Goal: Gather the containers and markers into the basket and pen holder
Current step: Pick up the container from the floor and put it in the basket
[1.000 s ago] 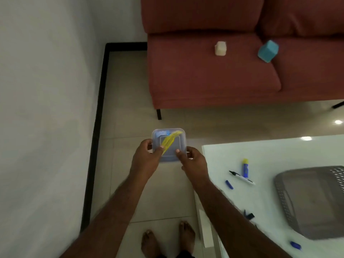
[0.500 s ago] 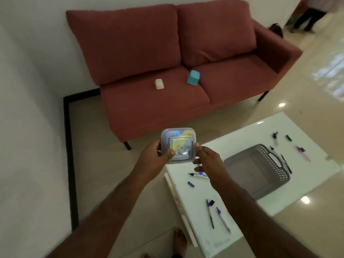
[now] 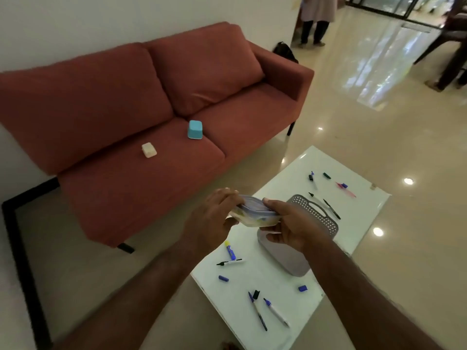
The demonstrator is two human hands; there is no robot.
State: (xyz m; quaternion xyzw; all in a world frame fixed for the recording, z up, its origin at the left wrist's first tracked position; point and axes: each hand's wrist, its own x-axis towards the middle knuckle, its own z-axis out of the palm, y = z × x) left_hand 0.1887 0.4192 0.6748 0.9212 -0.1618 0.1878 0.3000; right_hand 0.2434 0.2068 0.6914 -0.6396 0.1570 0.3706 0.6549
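Note:
I hold a clear plastic container point(image 3: 255, 216) with a bluish lid and something yellow inside, gripped between my left hand point(image 3: 211, 218) and my right hand point(image 3: 293, 223), in the air above the near end of the grey basket point(image 3: 318, 218). The basket lies on the white low table point(image 3: 364, 205). Several markers and loose caps are scattered on the table, among them a blue-and-yellow marker point(image 3: 230, 250), a black-tipped marker point(image 3: 229, 262) and two markers near the front edge point(image 3: 275, 311). A turquoise container point(image 3: 195, 129) and a small cream container point(image 3: 149, 149) sit on the sofa.
The red two-seat sofa point(image 3: 141, 188) stands behind the table against a white wall. Glossy tile floor surrounds the table. A person stands in the doorway at the far back point(image 3: 316, 18), and dark chair legs show at the far right point(image 3: 452, 61).
My view has swung right and up from the floor beside the sofa to the table. Both hands have carried the container from over the floor to above the basket and tilted it flatter.

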